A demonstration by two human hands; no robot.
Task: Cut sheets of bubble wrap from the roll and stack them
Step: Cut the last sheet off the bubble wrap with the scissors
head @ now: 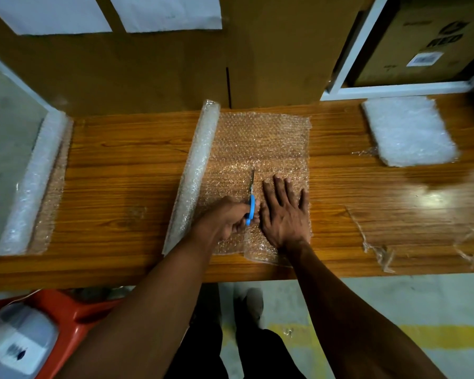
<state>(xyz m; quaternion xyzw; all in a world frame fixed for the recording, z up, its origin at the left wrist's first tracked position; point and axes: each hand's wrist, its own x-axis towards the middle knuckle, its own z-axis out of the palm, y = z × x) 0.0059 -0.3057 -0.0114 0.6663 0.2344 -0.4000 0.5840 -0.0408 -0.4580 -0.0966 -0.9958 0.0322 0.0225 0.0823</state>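
Observation:
A roll of bubble wrap (195, 176) lies across the middle of the wooden table (121, 170), with a length unrolled to its right (263, 140). My left hand (227, 217) grips blue-handled scissors (251, 199), blades pointing away, partway into the sheet from its near edge. Flat on the wrap just right of the cut, my right hand (283, 212) presses down with straight fingers. A stack of cut sheets (408, 131) sits at the table's far right.
A second roll (36, 181) lies at the table's left end. Loose clear film (378, 247) is spread near the right front edge. Cardboard boxes (162, 69) stand behind the table. A red stool (74, 315) with a white package is at lower left.

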